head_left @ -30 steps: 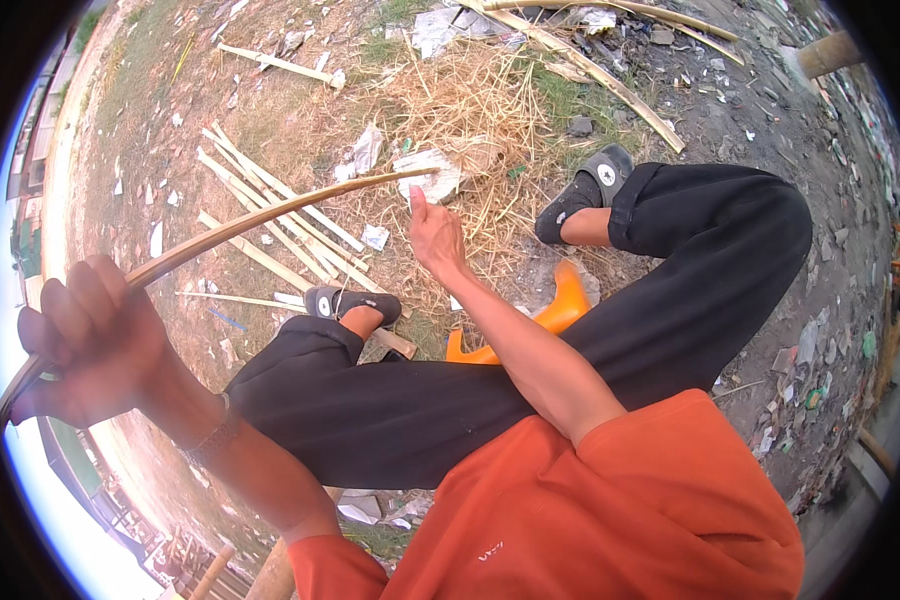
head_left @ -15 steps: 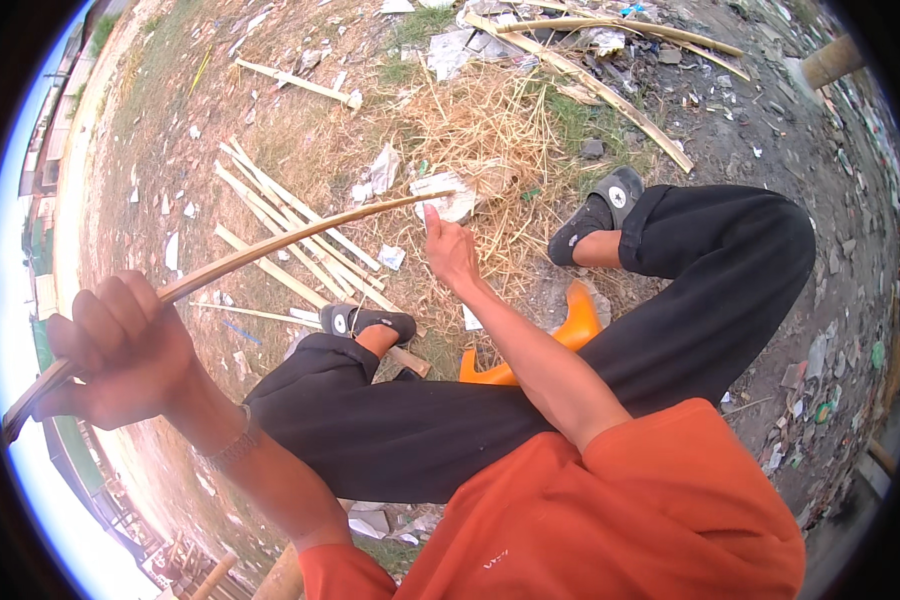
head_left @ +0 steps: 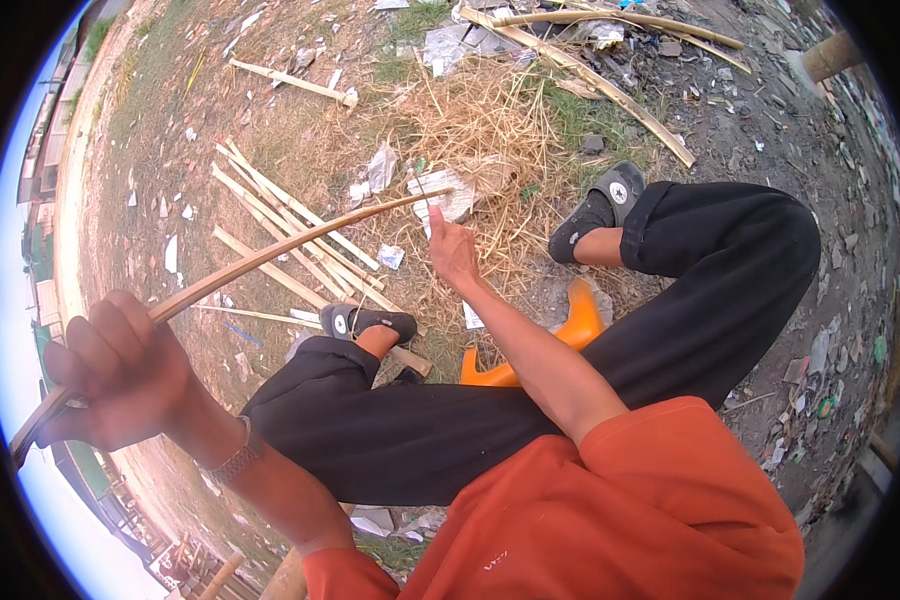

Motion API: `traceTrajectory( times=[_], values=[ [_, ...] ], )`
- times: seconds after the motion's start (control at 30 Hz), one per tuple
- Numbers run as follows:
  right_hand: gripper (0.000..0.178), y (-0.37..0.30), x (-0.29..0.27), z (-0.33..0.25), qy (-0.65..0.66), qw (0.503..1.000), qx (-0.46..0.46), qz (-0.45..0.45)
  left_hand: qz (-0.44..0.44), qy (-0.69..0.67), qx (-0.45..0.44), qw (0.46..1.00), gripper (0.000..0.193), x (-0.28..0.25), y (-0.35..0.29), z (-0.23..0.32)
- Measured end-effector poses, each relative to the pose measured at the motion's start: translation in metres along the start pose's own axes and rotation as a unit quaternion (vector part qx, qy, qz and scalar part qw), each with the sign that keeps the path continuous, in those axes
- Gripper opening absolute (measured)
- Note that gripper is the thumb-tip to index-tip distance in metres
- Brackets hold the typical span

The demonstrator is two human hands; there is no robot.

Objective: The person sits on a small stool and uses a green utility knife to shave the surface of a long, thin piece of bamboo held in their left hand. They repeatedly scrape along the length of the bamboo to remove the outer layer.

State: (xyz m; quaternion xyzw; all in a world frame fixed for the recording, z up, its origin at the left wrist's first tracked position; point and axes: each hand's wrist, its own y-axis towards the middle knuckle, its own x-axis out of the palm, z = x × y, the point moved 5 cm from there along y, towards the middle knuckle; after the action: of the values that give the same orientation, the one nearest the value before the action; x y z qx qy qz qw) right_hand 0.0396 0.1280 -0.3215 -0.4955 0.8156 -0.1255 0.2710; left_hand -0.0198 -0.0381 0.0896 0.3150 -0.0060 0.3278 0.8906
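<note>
A long, narrow strip of wood or bamboo (head_left: 280,248) slants across the view, bowed slightly upward. My left hand (head_left: 120,370) is closed in a fist around its lower left part, raised at the left. Near the far tip of the strip, my right hand (head_left: 454,250) is closed with its thumb pointing up. A thin dark sliver, perhaps a blade, crosses the strip just above that thumb. What the right fingers hold is hidden behind the hand. Below both hands are my legs in black trousers (head_left: 420,440), knees spread.
Several pale slats (head_left: 270,215) lie beside my left shoe (head_left: 370,322). Straw-like shavings (head_left: 490,130) cover the ground ahead. An orange plastic object (head_left: 580,320) sits under my right forearm. Longer split poles (head_left: 610,95) lie at the far right, and a post (head_left: 830,58) stands beyond.
My left hand has shifted slightly down and right, tilting the strip a little. The right hand stays near the tip, where the thin dark sliver now shows above the thumb.
</note>
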Motion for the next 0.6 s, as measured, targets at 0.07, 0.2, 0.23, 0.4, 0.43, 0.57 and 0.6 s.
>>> traceTrajectory(
  times=[0.07,0.2,0.23,0.4,0.43,0.57,0.6],
  values=[
    [0.077,-0.002,0.002,0.003,-0.008,1.000,0.011,0.002,0.078,-0.020,0.010,0.997,0.055,-0.003,-0.002,-0.004],
    [0.075,0.012,-0.005,0.002,-0.037,0.999,0.025,-0.011,0.079,-0.034,0.010,0.996,0.058,0.000,0.003,-0.004],
    [0.076,0.011,-0.005,0.002,-0.042,0.999,0.017,0.007,0.072,-0.033,0.011,0.997,0.059,-0.001,0.001,-0.003],
    [0.078,0.021,-0.002,0.080,-0.112,0.985,0.121,0.053,0.004,-0.011,-0.005,1.000,0.051,0.000,0.006,-0.003],
    [0.078,0.012,-0.005,0.076,-0.137,0.983,0.112,0.041,-0.018,-0.008,-0.015,1.000,0.051,0.002,0.000,-0.001],
    [0.072,0.003,-0.010,0.041,-0.026,0.997,0.026,0.062,0.051,0.011,0.004,0.999,0.052,-0.011,-0.004,0.001],
    [0.072,0.002,-0.012,0.025,0.000,0.997,-0.009,0.079,0.046,0.018,0.001,0.999,0.053,-0.012,-0.004,0.002]
  ],
)
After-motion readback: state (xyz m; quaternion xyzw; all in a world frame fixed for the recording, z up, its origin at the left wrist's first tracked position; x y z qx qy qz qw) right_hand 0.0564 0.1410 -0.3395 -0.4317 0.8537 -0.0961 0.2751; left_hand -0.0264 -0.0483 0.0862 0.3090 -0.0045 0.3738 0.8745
